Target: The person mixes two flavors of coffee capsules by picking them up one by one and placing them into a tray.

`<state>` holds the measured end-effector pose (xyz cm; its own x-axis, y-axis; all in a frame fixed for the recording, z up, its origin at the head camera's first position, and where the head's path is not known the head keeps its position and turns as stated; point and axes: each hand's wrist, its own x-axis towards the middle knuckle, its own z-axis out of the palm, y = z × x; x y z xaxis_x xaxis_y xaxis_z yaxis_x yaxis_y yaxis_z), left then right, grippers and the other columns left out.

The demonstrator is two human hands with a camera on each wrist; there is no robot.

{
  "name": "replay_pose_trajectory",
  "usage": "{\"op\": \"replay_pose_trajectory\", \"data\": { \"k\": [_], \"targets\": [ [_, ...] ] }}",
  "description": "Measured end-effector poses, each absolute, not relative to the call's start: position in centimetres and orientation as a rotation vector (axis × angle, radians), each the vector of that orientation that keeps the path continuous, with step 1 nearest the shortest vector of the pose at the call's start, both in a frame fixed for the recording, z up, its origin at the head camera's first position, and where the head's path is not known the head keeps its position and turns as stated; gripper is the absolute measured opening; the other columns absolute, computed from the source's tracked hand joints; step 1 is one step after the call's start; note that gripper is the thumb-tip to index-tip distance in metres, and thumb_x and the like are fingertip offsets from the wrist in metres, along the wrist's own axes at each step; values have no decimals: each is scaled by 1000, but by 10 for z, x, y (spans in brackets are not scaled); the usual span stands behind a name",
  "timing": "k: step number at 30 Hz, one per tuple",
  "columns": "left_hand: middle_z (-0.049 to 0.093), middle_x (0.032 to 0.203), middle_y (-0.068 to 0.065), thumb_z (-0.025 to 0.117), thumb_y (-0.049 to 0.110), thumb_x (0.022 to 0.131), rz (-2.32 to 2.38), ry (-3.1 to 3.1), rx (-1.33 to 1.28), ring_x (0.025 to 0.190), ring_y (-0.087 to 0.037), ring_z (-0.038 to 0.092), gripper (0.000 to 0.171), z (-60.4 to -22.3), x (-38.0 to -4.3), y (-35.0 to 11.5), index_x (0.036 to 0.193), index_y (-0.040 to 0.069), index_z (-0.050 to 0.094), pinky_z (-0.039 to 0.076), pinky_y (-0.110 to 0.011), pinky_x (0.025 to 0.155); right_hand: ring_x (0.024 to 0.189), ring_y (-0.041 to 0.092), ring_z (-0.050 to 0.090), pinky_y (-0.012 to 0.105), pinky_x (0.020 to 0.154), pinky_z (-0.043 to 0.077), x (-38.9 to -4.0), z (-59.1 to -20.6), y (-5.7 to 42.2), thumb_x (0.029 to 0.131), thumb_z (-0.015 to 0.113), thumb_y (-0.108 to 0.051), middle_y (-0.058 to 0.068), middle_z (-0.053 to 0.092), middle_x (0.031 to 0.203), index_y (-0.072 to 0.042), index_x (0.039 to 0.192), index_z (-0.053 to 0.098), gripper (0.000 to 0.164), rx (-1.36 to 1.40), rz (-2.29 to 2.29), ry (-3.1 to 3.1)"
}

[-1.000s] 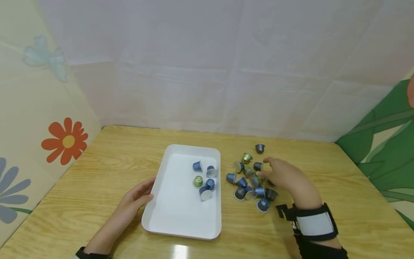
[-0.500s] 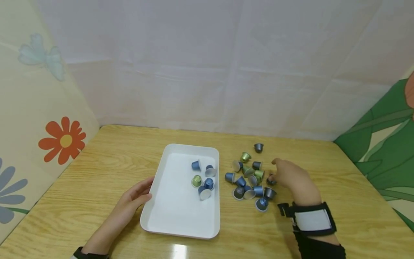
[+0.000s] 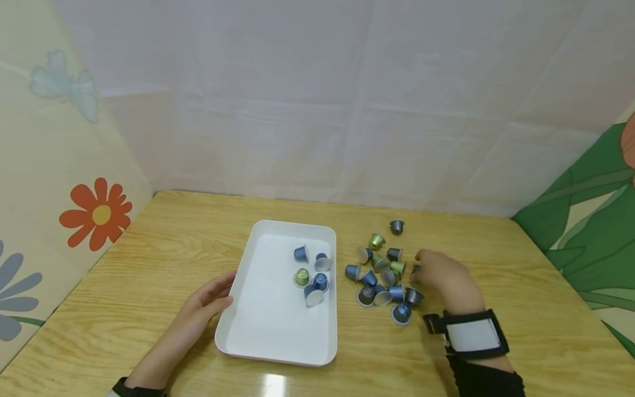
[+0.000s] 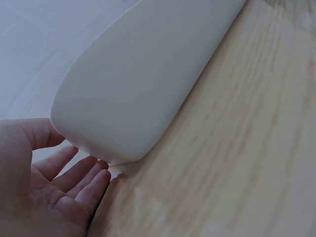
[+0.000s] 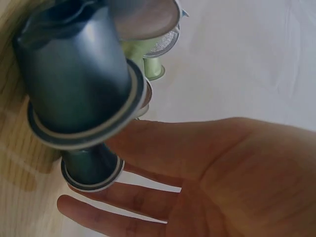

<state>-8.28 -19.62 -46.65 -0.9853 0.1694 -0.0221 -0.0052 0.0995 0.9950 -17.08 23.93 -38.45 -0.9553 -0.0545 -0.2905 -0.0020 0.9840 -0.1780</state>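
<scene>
A shallow white tray holds several coffee capsules, blue ones and a green capsule. At its left wall rests my left hand, fingers loosely bent; in the left wrist view the thumb touches near the rim and the fingertips lie lower on the outer wall. My right hand is at the right side of the capsule pile, pinching a dark coffee capsule between thumb and fingers. In the right wrist view a larger-looking dark blue capsule stands nearer the camera, partly covering the view.
Right of the tray lies a loose pile of blue, green and dark capsules, including a blue capsule and a black capsule. One dark capsule sits apart at the back. A white cloth hangs behind the wooden table.
My right hand has moved from the green capsules a little right to the dark capsule, its fingers closing in on it. The left hand and tray stay put.
</scene>
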Motion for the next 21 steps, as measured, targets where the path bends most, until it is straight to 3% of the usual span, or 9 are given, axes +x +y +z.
{"op": "replay_pose_trajectory", "data": {
  "k": [5, 12, 21],
  "targets": [
    [45, 147, -24, 56, 10, 100, 2017, 2240, 194, 119, -3, 52, 52, -467, -84, -196, 146, -7, 40, 43, -16, 95, 106, 49, 58, 58, 86, 48, -170, -387, 237, 88, 70, -12, 34, 58, 121, 15, 122, 55, 46, -62, -276, 2834],
    [45, 147, -25, 56, 9, 99, 2018, 2246, 184, 116, 1, 53, 52, -465, -84, -194, 146, -8, 40, 43, -16, 94, 83, 29, 58, 48, 72, 51, -169, -388, 234, 87, 67, -7, 22, 65, 103, 10, 113, 61, 32, -79, -297, 2838],
    [45, 146, -25, 56, 9, 99, 2026, 2245, 190, 116, 1, 53, 52, -466, -84, -194, 146, -8, 40, 44, -16, 94, 76, 27, 55, 43, 66, 49, -170, -392, 234, 86, 58, 0, 16, 64, 92, 7, 102, 64, 19, -104, -268, 2859]
  ]
}}
